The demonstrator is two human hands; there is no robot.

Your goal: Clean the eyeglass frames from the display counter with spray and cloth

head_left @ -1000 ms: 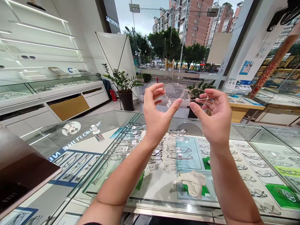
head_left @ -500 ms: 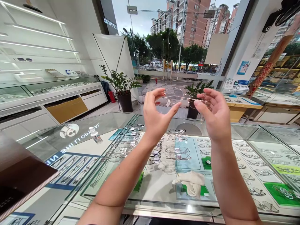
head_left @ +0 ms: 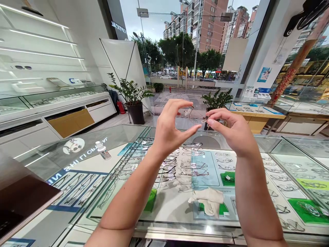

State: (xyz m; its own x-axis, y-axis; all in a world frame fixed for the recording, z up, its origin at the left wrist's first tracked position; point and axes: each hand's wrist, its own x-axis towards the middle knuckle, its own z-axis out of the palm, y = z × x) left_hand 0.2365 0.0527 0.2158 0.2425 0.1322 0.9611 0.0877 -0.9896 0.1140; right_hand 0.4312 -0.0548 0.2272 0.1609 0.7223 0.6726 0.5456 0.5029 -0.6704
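A thin-framed pair of glasses is up in the air above the glass counter. My right hand pinches it between thumb and fingers at the frame's right part. Around its left part curves my left hand, thumb and fingers apart; whether they touch the frame is hard to tell. A small pale tag hangs by the frame's left end. Below, rows of glasses lie on the counter, and a crumpled beige cloth rests near its front edge.
A white bottle stands on the glass counter at left. A dark, flat object juts in from the left edge. Green pads lie under the glass. Beyond are potted plants and a glass door.
The glasses have turned and look narrower. My right hand has moved left, closer to my left hand, and now pinches the frame. The view has shifted slightly.
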